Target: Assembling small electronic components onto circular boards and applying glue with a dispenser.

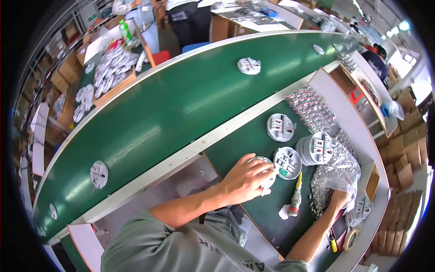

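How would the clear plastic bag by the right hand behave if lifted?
The clear plastic bag would probably flop and sag, since its see-through film looks thin and crumpled. Its glossy highlights suggest it may be a bit slippery to hold.

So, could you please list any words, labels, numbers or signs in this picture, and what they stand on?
Grey shirt: dark lettering, partly lost in folds; wording not copied.
White round housings: any markings too small to read.
Green bottle: any label too blurred.
Green sign: too small.

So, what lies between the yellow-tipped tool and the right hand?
Green table by the tool, then small parts toward the right hand, in the head view.
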The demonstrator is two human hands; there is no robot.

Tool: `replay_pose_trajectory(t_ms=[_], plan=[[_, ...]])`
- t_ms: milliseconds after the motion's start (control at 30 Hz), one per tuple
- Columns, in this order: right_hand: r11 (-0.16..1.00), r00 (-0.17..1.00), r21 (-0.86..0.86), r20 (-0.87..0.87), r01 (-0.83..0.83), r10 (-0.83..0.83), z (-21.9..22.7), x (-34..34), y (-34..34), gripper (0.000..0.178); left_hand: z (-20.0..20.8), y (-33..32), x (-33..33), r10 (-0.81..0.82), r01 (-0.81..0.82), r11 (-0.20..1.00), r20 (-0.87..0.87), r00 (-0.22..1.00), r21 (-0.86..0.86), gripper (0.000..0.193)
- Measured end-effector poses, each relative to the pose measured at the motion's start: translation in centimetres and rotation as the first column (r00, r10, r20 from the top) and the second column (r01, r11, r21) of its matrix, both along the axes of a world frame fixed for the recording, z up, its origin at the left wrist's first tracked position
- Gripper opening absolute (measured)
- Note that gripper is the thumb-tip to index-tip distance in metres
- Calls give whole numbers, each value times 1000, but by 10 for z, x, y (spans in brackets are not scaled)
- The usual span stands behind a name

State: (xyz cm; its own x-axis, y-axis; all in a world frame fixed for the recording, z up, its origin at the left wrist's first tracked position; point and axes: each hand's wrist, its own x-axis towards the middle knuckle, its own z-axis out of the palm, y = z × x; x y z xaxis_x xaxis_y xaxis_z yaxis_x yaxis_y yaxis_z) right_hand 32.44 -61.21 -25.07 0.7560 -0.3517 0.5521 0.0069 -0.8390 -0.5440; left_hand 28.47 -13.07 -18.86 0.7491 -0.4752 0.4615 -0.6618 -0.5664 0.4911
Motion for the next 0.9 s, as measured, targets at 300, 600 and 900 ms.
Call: replay_pose_trajectory(t_ms=[300,600,900], plan=[[993,995,72,-41,94,-91,12,0,26,37,22,19,-20,-71,138,921,-191,979,364,100],[981,999,195,-48,9,0,8,-4,13,40,3,51,-39,-177,189,963,-78,981,190,69],[999,999,51,-39,7,-5,3,-3,10,40,26,138,39,376,-494,786,-348,859,-371,41]])
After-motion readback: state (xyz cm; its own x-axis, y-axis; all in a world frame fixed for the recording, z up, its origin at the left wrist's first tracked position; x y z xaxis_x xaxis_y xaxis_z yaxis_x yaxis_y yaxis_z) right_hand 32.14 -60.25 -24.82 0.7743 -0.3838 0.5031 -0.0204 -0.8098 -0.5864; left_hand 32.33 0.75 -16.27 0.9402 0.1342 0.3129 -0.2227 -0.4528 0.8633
